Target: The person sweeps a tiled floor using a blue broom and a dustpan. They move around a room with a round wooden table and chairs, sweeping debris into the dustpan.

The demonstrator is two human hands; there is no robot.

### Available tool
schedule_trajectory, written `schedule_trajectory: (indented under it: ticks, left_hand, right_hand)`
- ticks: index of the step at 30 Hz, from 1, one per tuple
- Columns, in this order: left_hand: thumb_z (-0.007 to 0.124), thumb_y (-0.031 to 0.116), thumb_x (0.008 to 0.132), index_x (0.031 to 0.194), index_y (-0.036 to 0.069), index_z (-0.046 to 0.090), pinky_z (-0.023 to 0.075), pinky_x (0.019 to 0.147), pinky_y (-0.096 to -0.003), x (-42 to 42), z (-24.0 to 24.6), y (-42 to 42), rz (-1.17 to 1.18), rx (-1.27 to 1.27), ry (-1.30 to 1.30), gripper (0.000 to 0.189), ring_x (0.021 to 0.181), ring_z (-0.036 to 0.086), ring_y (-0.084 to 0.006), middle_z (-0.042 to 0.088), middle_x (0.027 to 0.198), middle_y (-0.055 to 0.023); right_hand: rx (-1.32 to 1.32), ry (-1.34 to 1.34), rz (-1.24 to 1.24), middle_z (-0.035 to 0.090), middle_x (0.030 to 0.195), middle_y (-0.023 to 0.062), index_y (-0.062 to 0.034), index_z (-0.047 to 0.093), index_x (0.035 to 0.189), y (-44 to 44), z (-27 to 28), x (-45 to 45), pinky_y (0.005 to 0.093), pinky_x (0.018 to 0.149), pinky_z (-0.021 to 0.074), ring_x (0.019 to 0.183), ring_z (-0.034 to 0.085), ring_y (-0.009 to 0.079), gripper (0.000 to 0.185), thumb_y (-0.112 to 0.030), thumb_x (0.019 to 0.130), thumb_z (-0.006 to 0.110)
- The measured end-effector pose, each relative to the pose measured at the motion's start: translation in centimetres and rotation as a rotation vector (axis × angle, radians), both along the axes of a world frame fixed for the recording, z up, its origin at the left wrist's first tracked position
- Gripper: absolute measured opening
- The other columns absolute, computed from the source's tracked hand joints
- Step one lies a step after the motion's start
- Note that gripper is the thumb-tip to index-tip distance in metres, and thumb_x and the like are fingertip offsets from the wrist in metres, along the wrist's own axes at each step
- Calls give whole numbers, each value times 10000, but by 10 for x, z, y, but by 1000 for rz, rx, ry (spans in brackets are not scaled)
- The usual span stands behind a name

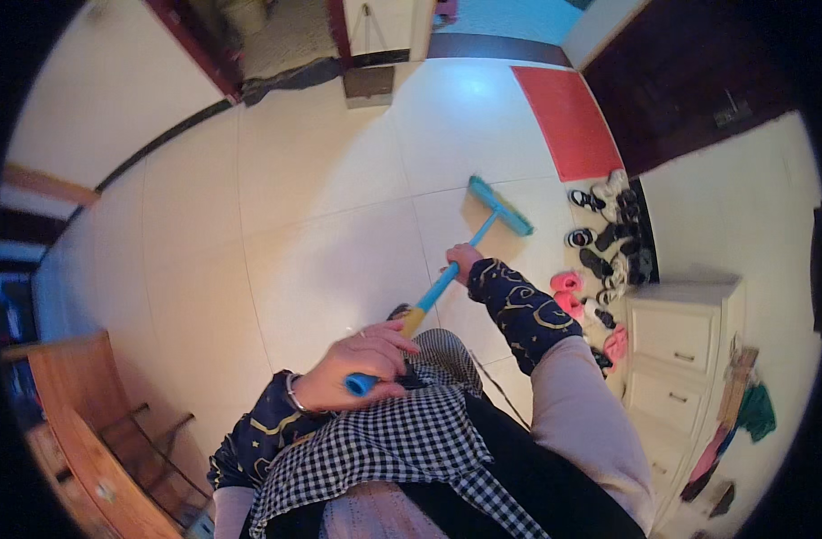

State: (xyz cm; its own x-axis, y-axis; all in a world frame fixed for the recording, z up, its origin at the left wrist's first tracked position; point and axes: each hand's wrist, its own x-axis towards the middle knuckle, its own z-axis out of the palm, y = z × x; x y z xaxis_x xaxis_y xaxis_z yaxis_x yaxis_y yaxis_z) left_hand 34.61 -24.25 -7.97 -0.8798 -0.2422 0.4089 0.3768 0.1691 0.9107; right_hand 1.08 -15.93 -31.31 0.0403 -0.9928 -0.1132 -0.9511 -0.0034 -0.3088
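A long-handled floor brush (500,206) with a blue head and a blue and yellow pole stretches from my waist out over the pale tiled floor (330,256). My left hand (364,364) is closed around the blue top end of the pole, near the black-and-white checked apron (377,445). Further down the pole, my right hand (463,261) grips the blue section not far above the brush head. The head lies at a slant, its bristles turned away from me and partly hidden. Dark patterned oversleeves cover both forearms.
Several shoes (596,263) line the right wall beside a red mat (573,124) at a dark door (687,81). A white drawer cabinet (674,337) stands at right. Wooden furniture (81,404) is at lower left, and a brown box (368,86) sits by the far wall.
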Motion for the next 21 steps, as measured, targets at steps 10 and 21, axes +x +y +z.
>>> schedule_trajectory:
  ticks: [10, 21]
  left_hand:
    - [704, 134, 751, 516, 75, 442, 510, 745, -392, -12, 131, 38, 71, -161, 297, 357, 642, 645, -212, 523, 550, -34]
    - [738, 99, 717, 619, 52, 501, 473, 844, -428, 44, 37, 66, 439, 36, 87, 260, 752, 628, -244, 557, 646, -59]
  right_hand:
    - [100, -465, 339, 561, 656, 161, -73, 546, 614, -14, 84, 109, 463, 629, 445, 691, 553, 363, 327, -346, 784, 606]
    - [41, -174, 427, 529, 624, 149, -73, 509, 615, -47, 36, 59, 441, 604, 423, 653, 527, 362, 291, -295, 707, 674]
